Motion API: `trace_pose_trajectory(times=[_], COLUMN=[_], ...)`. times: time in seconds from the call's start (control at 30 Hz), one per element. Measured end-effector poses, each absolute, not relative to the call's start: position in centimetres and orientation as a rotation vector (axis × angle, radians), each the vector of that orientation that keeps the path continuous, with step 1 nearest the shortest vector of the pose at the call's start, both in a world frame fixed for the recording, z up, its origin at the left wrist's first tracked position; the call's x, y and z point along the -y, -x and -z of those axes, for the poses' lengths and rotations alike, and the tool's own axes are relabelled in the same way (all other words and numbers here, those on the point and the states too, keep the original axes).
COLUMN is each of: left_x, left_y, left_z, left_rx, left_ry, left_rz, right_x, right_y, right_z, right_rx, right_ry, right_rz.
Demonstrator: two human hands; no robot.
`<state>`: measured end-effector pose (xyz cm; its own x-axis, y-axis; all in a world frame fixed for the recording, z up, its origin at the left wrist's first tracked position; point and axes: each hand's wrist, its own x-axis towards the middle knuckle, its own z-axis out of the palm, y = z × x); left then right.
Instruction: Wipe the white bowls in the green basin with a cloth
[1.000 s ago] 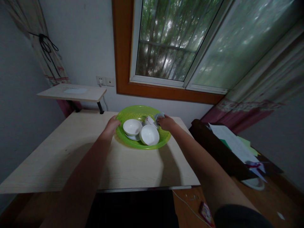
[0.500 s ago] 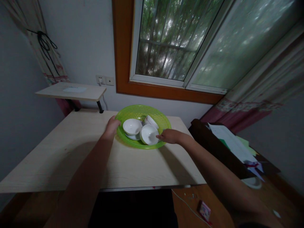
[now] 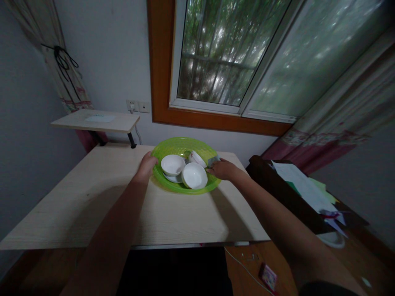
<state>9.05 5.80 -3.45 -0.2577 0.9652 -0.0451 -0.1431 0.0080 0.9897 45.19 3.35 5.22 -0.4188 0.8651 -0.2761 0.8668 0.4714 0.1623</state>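
Observation:
A wide, bright green plastic basin (image 3: 182,143) stands on the wooden desk. Inside it are white bowls: one upright at the left (image 3: 173,164), one at the front (image 3: 194,176), and one tipped on its side behind (image 3: 196,158). Under the left bowl a white plate (image 3: 174,178) partly shows. My left hand (image 3: 147,165) is closed round the basin's left rim. Over the right side of the basin, my right hand (image 3: 222,169) grips a small grey-green pad (image 3: 213,160), possibly cloth or a scourer; its fingertips are near the front bowl.
The desk (image 3: 173,218) carries a small raised shelf (image 3: 98,121) at the back left, below a wall socket (image 3: 132,106). A window (image 3: 222,61) is behind. To the right, papers (image 3: 296,181) lie on a dark brown piece of furniture (image 3: 277,193). A cable and a pink box (image 3: 268,276) are on the floor.
My right hand has moved back and slightly right, away from the front bowl, and the grey-green pad now shows more. My left hand stays on the basin's rim.

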Motion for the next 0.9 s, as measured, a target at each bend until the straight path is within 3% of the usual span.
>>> trace_pose_trajectory(times=[0.3,0.67,0.9], left_x=[-5.4,-5.6,-5.7], left_y=[-9.1,-9.0,-9.2], left_z=[3.5,3.3,3.5], left_rx=[-1.357,-1.331,-1.342], left_ry=[-0.940,-0.933,-0.908], left_rz=[-1.446,-1.398,-1.435], right_x=[-0.5,-4.9,-3.7], right_y=[-44.3,-45.1,-44.4], right_z=[-6.5,-4.3,-4.6], right_rx=[-2.230,-2.339,-2.231], right_ry=[-1.538,-1.438,-1.479], right_rz=[0.485,-0.056,0.038])
